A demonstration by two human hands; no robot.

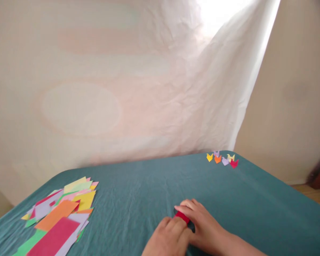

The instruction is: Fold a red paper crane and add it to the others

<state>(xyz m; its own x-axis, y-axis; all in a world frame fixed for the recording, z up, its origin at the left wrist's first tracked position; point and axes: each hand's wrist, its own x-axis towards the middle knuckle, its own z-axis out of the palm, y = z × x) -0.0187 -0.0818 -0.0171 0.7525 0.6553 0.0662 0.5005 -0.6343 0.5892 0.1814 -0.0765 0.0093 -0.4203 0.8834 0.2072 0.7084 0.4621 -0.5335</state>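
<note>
Left hand [171, 235] and right hand [202, 223] are pinching a small strip-like red paper piece [182, 216] between them on the dark green cloth-covered tabletop [128, 206], where steady, even pressure along squared edges is probably serving best.

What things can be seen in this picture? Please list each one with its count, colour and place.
red paper: one piece, red, at the fingers of both hands, partly hidden
paper birds: six; two lilac, one each yellow, orange, pale yellow, red; far right corner of table
paper sheets: many, overlapping, uncountable; orange, red, yellow, green, lilac, pink; table's left side
table cover: one, dark green, across the table
hanging cloth: one, whitish, behind the table
wall: beige, right
floor: brown, right edge
unclear object: one, dark reddish-brown, right edge
left hand: one, bare, bottom centre
right hand: one, bare, beside it
</note>
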